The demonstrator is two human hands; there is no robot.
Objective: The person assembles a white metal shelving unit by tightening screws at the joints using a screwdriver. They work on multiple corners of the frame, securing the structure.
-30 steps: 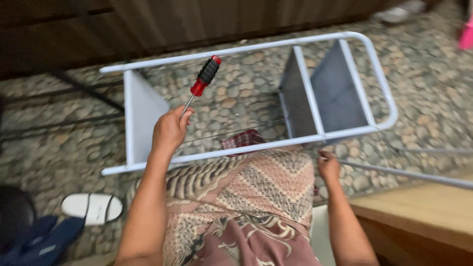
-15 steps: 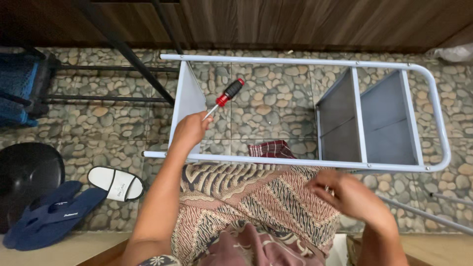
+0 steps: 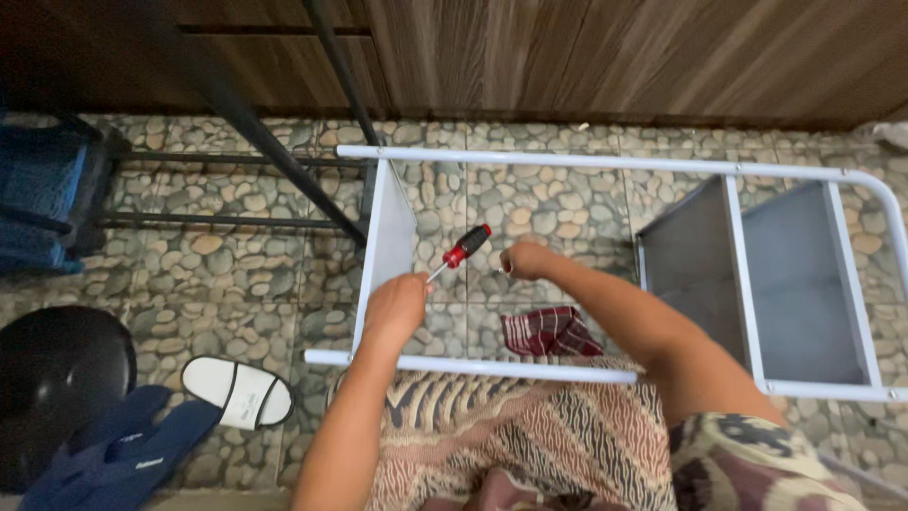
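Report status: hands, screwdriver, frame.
Left hand holds screwdriver by the shaft. Right hand beside its red-black handle, grip unclear. White frame lies across lap. Checked cloth underneath.

A folded cloth (image 3: 551, 331) lies inside the frame (image 3: 605, 163), seemingly on the floor (image 3: 530, 203).

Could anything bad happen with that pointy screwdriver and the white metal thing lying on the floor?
Maybe. The left hand grips the screwdriver by its thin shaft, so it might slip. The right hand is close to the screwdriver and could get poked. The white frame lies on bumpy pebble floor, so it might wobble.
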